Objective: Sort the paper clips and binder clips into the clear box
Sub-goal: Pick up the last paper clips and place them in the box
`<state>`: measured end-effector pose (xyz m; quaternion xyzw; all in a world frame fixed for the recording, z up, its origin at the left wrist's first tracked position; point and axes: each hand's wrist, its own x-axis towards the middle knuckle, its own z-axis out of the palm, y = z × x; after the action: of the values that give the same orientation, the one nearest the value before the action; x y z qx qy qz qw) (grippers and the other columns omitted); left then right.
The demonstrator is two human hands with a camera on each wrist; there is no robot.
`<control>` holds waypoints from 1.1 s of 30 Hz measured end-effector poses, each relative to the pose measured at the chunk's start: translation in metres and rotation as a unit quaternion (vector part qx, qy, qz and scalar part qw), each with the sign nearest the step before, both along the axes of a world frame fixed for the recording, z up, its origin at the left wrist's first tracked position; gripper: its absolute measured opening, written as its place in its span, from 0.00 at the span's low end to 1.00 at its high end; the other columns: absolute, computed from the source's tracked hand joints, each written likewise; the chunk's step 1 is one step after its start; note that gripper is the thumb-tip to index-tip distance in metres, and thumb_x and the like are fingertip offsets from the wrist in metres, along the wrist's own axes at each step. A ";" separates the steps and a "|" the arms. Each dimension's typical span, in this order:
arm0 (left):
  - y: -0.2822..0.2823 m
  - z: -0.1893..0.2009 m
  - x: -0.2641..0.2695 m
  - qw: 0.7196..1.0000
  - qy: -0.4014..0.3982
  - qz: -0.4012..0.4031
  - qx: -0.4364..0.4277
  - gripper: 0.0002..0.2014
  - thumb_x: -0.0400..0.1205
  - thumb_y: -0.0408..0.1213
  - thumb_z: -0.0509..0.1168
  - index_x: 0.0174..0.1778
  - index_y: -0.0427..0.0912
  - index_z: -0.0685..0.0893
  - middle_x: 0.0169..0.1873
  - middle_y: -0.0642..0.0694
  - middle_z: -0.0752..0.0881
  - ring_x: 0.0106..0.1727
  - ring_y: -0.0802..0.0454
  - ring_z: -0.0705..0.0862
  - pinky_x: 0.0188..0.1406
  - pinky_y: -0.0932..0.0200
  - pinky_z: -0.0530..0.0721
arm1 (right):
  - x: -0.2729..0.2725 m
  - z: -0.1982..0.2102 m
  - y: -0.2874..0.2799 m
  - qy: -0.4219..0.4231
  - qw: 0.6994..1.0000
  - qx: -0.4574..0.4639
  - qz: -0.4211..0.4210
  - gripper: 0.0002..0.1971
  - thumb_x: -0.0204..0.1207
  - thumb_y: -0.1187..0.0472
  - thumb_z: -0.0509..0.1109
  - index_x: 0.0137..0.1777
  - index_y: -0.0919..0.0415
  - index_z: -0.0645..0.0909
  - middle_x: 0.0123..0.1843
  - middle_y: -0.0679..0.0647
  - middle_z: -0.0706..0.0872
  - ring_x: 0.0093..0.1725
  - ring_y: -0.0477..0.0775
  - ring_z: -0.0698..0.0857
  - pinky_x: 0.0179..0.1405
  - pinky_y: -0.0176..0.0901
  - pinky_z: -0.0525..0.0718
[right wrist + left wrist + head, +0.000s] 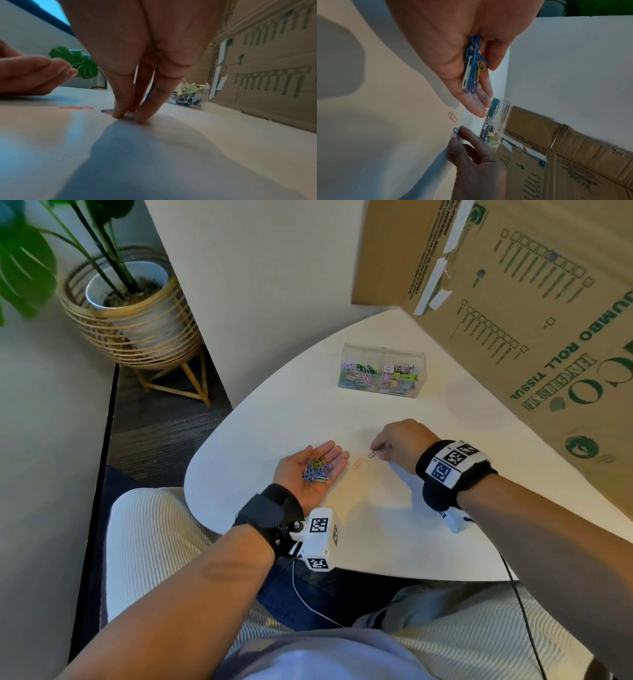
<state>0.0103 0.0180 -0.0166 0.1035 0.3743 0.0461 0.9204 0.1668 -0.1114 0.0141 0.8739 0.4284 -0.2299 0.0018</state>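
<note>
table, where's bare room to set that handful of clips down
Bare: the table strip between both wrists and the near edge, and the stretch between the hands and the clear box. Crowded: between left hand and right hand, where a pink clip lies.

office corner — white table point(376, 508) | potted plant point(113, 285) | cardboard box point(531, 320)

- From the head camera we look steeply down over both forearms at the white table point(394, 525), the clear box point(382, 370) at its far side.
- From the left wrist we look along the upturned left hand point(453, 47), close up, toward the cardboard box point(573, 169).
- From the right wrist we sit low by the tabletop, just behind the right hand point(145, 54).
- All three views share the clear box and cardboard.
</note>
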 end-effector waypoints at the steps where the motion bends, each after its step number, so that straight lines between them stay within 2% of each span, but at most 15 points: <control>1: 0.000 0.000 0.000 1.000 0.001 0.000 0.001 0.20 0.89 0.37 0.50 0.52 0.24 0.81 0.42 0.30 0.87 0.61 0.34 0.81 0.61 0.43 0.78 | -0.001 0.001 0.002 -0.009 1.000 -0.004 0.003 0.11 0.82 0.60 0.67 0.61 0.56 0.87 0.59 0.53 0.88 0.60 0.56 0.83 0.55 0.42 0.76; 5: 0.001 0.000 0.000 1.000 0.003 0.000 0.004 0.20 0.89 0.37 0.50 0.52 0.24 0.81 0.47 0.30 0.85 0.58 0.32 0.81 0.62 0.43 0.77 | -0.009 0.003 0.010 -0.045 0.998 -0.042 0.018 0.09 0.80 0.61 0.64 0.52 0.58 0.87 0.50 0.56 0.88 0.50 0.59 0.85 0.49 0.46 0.83; 7: 0.000 0.000 0.000 1.000 0.004 -0.002 0.005 0.20 0.89 0.37 0.50 0.52 0.24 0.80 0.47 0.30 0.84 0.63 0.32 0.79 0.63 0.43 0.77 | -0.013 0.001 0.013 -0.057 0.997 -0.056 0.010 0.07 0.75 0.62 0.66 0.46 0.60 0.85 0.45 0.57 0.88 0.44 0.60 0.86 0.45 0.49 0.87; 9: -0.001 0.001 0.001 1.000 0.004 -0.005 0.004 0.20 0.89 0.37 0.50 0.52 0.24 0.80 0.47 0.30 0.84 0.68 0.32 0.77 0.65 0.43 0.76 | -0.017 0.000 0.014 -0.047 0.997 -0.056 -0.021 0.05 0.72 0.61 0.67 0.43 0.60 0.83 0.42 0.57 0.86 0.40 0.58 0.85 0.40 0.48 0.87; 12: 0.000 0.001 -0.001 1.000 -0.002 -0.006 -0.002 0.19 0.89 0.37 0.50 0.53 0.24 0.80 0.48 0.30 0.84 0.72 0.32 0.74 0.66 0.42 0.76 | -0.021 -0.002 0.015 -0.046 0.995 -0.063 -0.055 0.07 0.72 0.58 0.67 0.36 0.59 0.77 0.35 0.55 0.81 0.33 0.55 0.81 0.26 0.40 0.76; 14: 0.001 0.001 -0.002 1.000 -0.003 -0.009 -0.003 0.19 0.89 0.37 0.50 0.53 0.24 0.80 0.49 0.30 0.84 0.73 0.32 0.74 0.66 0.42 0.75 | -0.025 -0.002 0.013 -0.046 0.995 -0.069 -0.061 0.10 0.73 0.58 0.65 0.32 0.59 0.73 0.31 0.54 0.78 0.29 0.54 0.78 0.23 0.39 0.70; 17: 0.001 0.001 -0.003 1.000 -0.008 -0.012 -0.003 0.20 0.89 0.37 0.50 0.54 0.24 0.80 0.49 0.30 0.84 0.73 0.32 0.74 0.67 0.42 0.75 | -0.026 -0.002 0.010 -0.038 0.994 -0.068 -0.077 0.10 0.73 0.58 0.65 0.32 0.60 0.74 0.30 0.54 0.78 0.27 0.53 0.76 0.22 0.39 0.69; 21: 0.001 0.001 -0.005 1.000 -0.013 -0.015 -0.002 0.20 0.89 0.37 0.49 0.54 0.24 0.80 0.50 0.30 0.84 0.73 0.32 0.74 0.66 0.42 0.76 | -0.026 0.000 0.008 -0.025 0.994 -0.070 -0.086 0.13 0.71 0.61 0.66 0.28 0.59 0.68 0.26 0.53 0.71 0.25 0.53 0.71 0.20 0.39 0.65; 24: 0.000 0.003 -0.005 1.000 -0.012 -0.016 -0.003 0.20 0.89 0.37 0.49 0.54 0.24 0.80 0.51 0.30 0.84 0.73 0.33 0.73 0.66 0.42 0.75 | -0.022 -0.001 0.002 0.014 0.991 -0.050 -0.122 0.09 0.68 0.59 0.69 0.31 0.62 0.76 0.29 0.56 0.78 0.29 0.57 0.78 0.25 0.39 0.73; 27: -0.001 0.005 -0.005 1.000 -0.008 -0.014 -0.007 0.20 0.89 0.37 0.49 0.55 0.23 0.79 0.56 0.30 0.83 0.73 0.33 0.73 0.66 0.43 0.75 | -0.017 0.004 -0.007 0.090 0.972 0.050 -0.212 0.06 0.66 0.61 0.71 0.31 0.61 0.81 0.28 0.56 0.86 0.32 0.55 0.85 0.34 0.41 0.82; 29: -0.005 0.006 -0.004 1.000 -0.008 -0.020 -0.012 0.20 0.89 0.37 0.49 0.57 0.22 0.78 0.56 0.29 0.83 0.73 0.33 0.73 0.67 0.43 0.75 | -0.019 0.012 -0.010 0.169 0.936 0.146 -0.271 0.04 0.68 0.65 0.72 0.34 0.64 0.83 0.27 0.58 0.88 0.28 0.53 0.87 0.38 0.44 0.89; 31: -0.010 0.008 -0.002 0.999 -0.014 -0.034 -0.018 0.20 0.89 0.37 0.49 0.56 0.22 0.79 0.57 0.29 0.82 0.72 0.32 0.74 0.65 0.42 0.76 | -0.029 0.025 -0.007 0.211 0.913 0.223 -0.267 0.02 0.68 0.69 0.73 0.36 0.66 0.83 0.27 0.61 0.88 0.26 0.56 0.88 0.40 0.51 0.92; 33: -0.019 0.011 0.002 0.998 -0.025 -0.050 -0.024 0.20 0.89 0.37 0.49 0.54 0.23 0.79 0.51 0.28 0.84 0.63 0.32 0.81 0.58 0.41 0.83 | -0.041 0.036 0.002 0.210 0.920 0.245 -0.223 0.03 0.68 0.69 0.74 0.37 0.64 0.83 0.28 0.58 0.88 0.27 0.54 0.89 0.38 0.48 0.91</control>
<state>0.0128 -0.0007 -0.0056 0.0981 0.3468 -0.0061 0.9328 0.1255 -0.1097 0.0497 0.8514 0.2558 -0.2903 -0.3542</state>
